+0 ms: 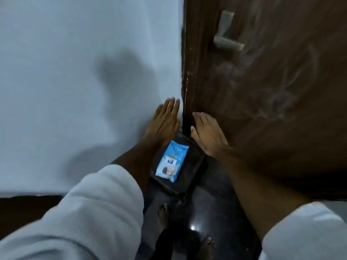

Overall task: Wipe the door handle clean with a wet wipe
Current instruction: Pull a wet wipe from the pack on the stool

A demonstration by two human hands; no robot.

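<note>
Biggest risk I can see here: nothing is in either grip yet. The left hand (165, 121) and the right hand (208, 134) are both flat and spread, fingers out straight, holding nothing. So the job hasn't really started, and the first thing that could go sideways is the pack itself.

The wet wipe pack (171, 161) lies flat on a small dark stand (194, 162), below and between the two hands, a bit nearer the left wrist than the right one. It's a soft, slippery-looking pouch, so grabbing it one-handed and yanking at the flap could just drag the whole pack off the stand onto the floor (204, 212). I reckon one hand has to pin it while the other peels a wipe out. Pulling too hard could also bring out a clump of wipes instead of one.

Other thing: the door handle (228, 43) is well above both hands, up and to the right of the right hand, on the brown door (281, 91). It's a lever, so leaning on it with the wipe could press it down and swing the door. Light also looks dim and the picture is blurry, so I can't tell how grimy the handle actually is.

Bare feet (163, 214) are right below the stand too, so watch the toes if anything drops.
</note>
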